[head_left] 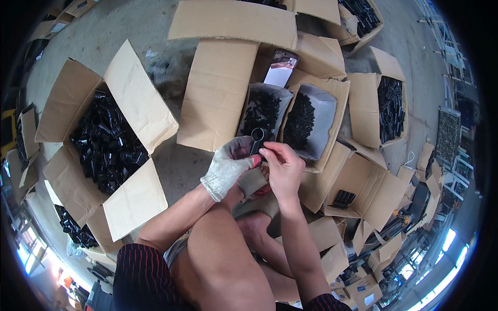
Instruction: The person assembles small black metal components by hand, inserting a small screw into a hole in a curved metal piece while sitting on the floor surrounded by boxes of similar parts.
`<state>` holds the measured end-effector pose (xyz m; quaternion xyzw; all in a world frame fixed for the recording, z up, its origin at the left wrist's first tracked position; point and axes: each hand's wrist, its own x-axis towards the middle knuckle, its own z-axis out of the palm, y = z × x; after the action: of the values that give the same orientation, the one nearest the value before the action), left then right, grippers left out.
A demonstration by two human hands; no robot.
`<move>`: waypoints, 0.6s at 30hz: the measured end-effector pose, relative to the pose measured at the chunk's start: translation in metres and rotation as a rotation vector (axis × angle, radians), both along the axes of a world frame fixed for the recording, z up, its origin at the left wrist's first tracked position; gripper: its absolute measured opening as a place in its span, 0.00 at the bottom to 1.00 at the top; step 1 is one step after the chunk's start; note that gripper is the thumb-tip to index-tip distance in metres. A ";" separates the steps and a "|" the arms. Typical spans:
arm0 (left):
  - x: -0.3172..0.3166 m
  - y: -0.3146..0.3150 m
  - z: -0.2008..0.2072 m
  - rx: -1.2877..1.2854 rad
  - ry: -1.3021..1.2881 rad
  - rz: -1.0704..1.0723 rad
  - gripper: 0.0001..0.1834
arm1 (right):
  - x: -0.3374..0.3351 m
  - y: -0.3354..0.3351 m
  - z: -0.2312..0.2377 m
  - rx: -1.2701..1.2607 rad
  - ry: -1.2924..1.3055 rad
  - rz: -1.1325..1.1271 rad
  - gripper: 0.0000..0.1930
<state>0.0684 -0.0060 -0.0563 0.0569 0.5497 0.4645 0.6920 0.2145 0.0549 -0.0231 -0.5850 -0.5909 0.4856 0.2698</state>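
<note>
My left hand (228, 165), in a pale work glove with red at the fingertips, is closed on a black plastic part with a ring-shaped end (258, 135). The ring points up and away from me. My bare right hand (284, 165) pinches with thumb and forefinger against the side of that part; whatever lies between those fingertips is too small to make out. Just beyond my hands, two grey trays (322, 124) sit side by side in a cardboard box (340, 111). Both hold many small black pieces (299, 122).
A phone (281, 68) leans behind the trays. To the left, an open box (140, 98) holds black plastic fittings (110, 140). On the right stand a box of black parts (363, 109) and another with a few (343, 199). Clear plastic bags (167, 70) lie on the floor.
</note>
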 end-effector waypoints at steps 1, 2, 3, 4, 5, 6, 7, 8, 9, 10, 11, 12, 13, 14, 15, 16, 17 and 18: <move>-0.001 0.001 0.002 -0.003 -0.038 0.017 0.31 | -0.001 0.000 0.000 -0.031 0.016 -0.021 0.07; -0.001 0.002 0.003 -0.005 -0.075 0.034 0.32 | -0.002 0.001 0.000 -0.060 0.032 -0.042 0.07; -0.001 0.002 0.002 0.002 -0.070 0.052 0.32 | -0.002 0.002 0.000 -0.062 0.033 -0.037 0.07; 0.001 0.001 0.002 0.010 -0.065 0.069 0.32 | -0.002 0.002 -0.001 -0.064 0.034 -0.033 0.06; 0.002 0.000 0.002 0.016 -0.060 0.088 0.33 | -0.001 0.003 -0.002 -0.067 0.034 -0.028 0.06; 0.002 0.000 0.004 0.013 -0.063 0.097 0.33 | 0.000 0.002 -0.004 -0.067 0.055 -0.035 0.06; 0.003 0.001 0.007 0.011 -0.067 0.106 0.33 | 0.002 0.001 -0.007 -0.068 0.075 -0.041 0.06; 0.003 0.003 0.010 0.009 -0.067 0.115 0.33 | 0.003 0.001 -0.008 -0.068 0.101 -0.049 0.06; 0.003 0.002 0.007 0.008 -0.048 0.094 0.33 | 0.003 0.000 -0.007 -0.065 0.091 -0.045 0.07; 0.003 0.000 0.001 0.007 -0.029 0.074 0.33 | 0.003 0.000 -0.006 -0.062 0.082 -0.042 0.07; 0.003 -0.001 -0.002 0.006 -0.015 0.054 0.33 | 0.003 -0.001 -0.005 -0.059 0.067 -0.038 0.07; 0.003 -0.001 -0.003 0.004 -0.007 0.057 0.33 | 0.002 -0.001 -0.004 -0.046 0.033 -0.028 0.07; 0.002 -0.001 -0.003 0.002 0.002 0.060 0.33 | 0.001 0.000 -0.003 -0.033 0.000 -0.018 0.08; 0.002 -0.001 -0.003 -0.001 0.010 0.063 0.33 | -0.001 0.000 -0.001 -0.020 -0.033 -0.008 0.08; 0.003 -0.002 -0.003 0.002 0.005 0.071 0.32 | -0.002 0.000 0.001 -0.014 -0.055 -0.001 0.07; 0.004 -0.002 -0.004 0.004 0.000 0.078 0.32 | -0.004 0.000 0.002 -0.007 -0.076 0.007 0.07; 0.004 -0.001 -0.003 0.008 -0.007 0.082 0.32 | -0.004 0.000 0.003 0.001 -0.099 0.011 0.08; 0.004 0.000 -0.001 0.003 -0.008 0.073 0.32 | -0.003 0.002 0.002 0.060 -0.168 0.065 0.09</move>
<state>0.0727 -0.0064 -0.0575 0.0358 0.5477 0.4907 0.6767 0.2112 0.0566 -0.0209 -0.5960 -0.6444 0.4253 0.2207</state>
